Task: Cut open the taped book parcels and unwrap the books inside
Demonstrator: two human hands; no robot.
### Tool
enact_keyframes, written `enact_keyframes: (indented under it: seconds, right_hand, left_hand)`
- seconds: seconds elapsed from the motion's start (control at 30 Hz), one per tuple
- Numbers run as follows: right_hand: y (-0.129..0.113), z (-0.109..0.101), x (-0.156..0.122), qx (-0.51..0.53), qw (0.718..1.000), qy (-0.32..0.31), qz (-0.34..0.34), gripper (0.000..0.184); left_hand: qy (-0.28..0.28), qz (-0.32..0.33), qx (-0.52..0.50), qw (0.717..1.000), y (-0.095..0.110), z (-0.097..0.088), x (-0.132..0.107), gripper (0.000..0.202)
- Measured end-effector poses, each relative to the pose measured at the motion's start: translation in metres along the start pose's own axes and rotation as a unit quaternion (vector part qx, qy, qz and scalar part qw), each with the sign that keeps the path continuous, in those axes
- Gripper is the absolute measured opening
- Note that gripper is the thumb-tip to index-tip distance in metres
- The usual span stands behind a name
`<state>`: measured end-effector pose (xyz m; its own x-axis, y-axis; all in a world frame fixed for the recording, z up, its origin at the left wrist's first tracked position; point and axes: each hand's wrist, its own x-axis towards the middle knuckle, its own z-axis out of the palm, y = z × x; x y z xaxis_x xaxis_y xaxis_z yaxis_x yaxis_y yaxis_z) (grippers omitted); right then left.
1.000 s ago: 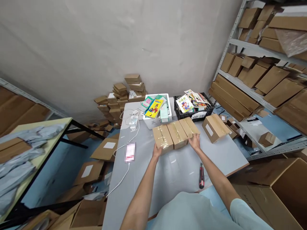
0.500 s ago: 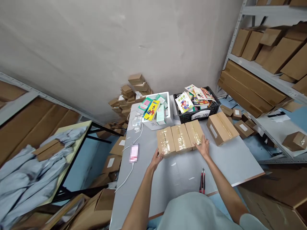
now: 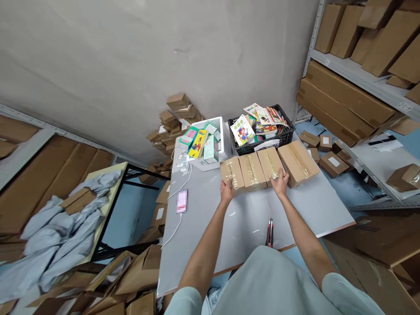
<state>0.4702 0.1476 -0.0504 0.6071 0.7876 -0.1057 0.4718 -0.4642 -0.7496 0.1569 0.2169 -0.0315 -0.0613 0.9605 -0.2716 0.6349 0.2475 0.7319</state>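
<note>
Three small brown cardboard boxes [image 3: 252, 171], taped and in a row, have slid rightward, closing the gap to the larger brown cardboard box [image 3: 300, 162]. At left on the grey-topped counter [image 3: 243, 232] lies a pink-and-white rectangular device [image 3: 182, 201], its face too blurred to read. Next comes a white foam bin [image 3: 215, 166], handwriting partly visible on its front, holding a yellow cartoon-printed carton [image 3: 198, 144]. The left hand [image 3: 227, 190] grips the row's left end at its near corner; the right hand [image 3: 280, 183] clasps its right end, fingertips by the larger box. Behind, a black plastic crate [image 3: 285, 139] carries a white label [image 3: 269, 144] I can't read and a book [image 3: 242, 130] titled in Chinese characters. Open counter runs from the row towards the near edge, where a red-and-black utility knife [image 3: 269, 234] lies; a bare strip shows right of the larger box.
</note>
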Motion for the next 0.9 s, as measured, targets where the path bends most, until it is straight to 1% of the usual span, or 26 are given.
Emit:
enact_keyframes:
  seconds: [0.13, 0.27, 0.4, 0.47, 0.53, 0.57, 0.6, 0.63, 0.67, 0.7, 0.73, 0.8, 0.9]
  right_hand:
    - [-0.005, -0.007, -0.005, -0.069, 0.997, -0.027, 0.002, 0.090]
    - [-0.015, -0.010, -0.008, -0.173, 0.984, -0.032, -0.018, 0.081]
    - [-0.027, -0.011, -0.011, -0.241, 0.967, -0.051, -0.063, 0.071]
    - [-0.029, -0.020, -0.004, -0.258, 0.959, -0.061, -0.100, 0.065]
    - [-0.023, -0.038, 0.012, -0.272, 0.953, -0.050, -0.127, 0.063]
    - [-0.017, -0.051, 0.024, -0.280, 0.951, -0.039, -0.123, 0.066]
    - [-0.010, -0.066, 0.036, -0.289, 0.952, -0.030, -0.100, 0.074]
    - [-0.002, -0.081, 0.048, -0.300, 0.952, -0.027, -0.058, 0.088]
    - [0.006, -0.095, 0.059, -0.310, 0.950, -0.038, -0.005, 0.103]
    - [0.014, -0.109, 0.069, -0.315, 0.947, -0.056, 0.036, 0.113]
    - [0.021, -0.120, 0.076, -0.319, 0.944, -0.068, 0.058, 0.119]
    - [0.028, -0.135, 0.084, -0.316, 0.941, -0.091, 0.075, 0.123]
    - [0.028, -0.140, 0.079, -0.288, 0.948, -0.108, 0.083, 0.124]
  left_hand:
    - [-0.005, -0.056, 0.090, 0.994, 0.009, 0.005, -0.008, 0.077]
    - [-0.020, -0.072, 0.158, 0.985, 0.016, 0.007, -0.012, 0.086]
    - [-0.052, -0.082, 0.237, 0.967, 0.020, 0.011, -0.010, 0.090]
    - [-0.063, -0.081, 0.242, 0.965, 0.020, 0.014, -0.009, 0.090]
    - [-0.069, -0.077, 0.245, 0.964, 0.016, 0.016, -0.008, 0.091]
    - [-0.071, -0.074, 0.247, 0.964, 0.014, 0.016, -0.008, 0.091]
    - [-0.073, -0.071, 0.249, 0.963, 0.012, 0.016, -0.008, 0.092]
    - [-0.075, -0.067, 0.250, 0.963, 0.009, 0.016, -0.007, 0.092]
    - [-0.077, -0.063, 0.249, 0.963, 0.006, 0.016, -0.007, 0.093]
    - [-0.078, -0.060, 0.248, 0.964, 0.003, 0.017, -0.006, 0.093]
    - [-0.078, -0.057, 0.246, 0.964, 0.001, 0.017, -0.005, 0.094]
    - [-0.075, -0.051, 0.238, 0.967, -0.002, 0.019, -0.004, 0.095]
    - [-0.064, -0.040, 0.220, 0.973, -0.006, 0.022, -0.002, 0.095]
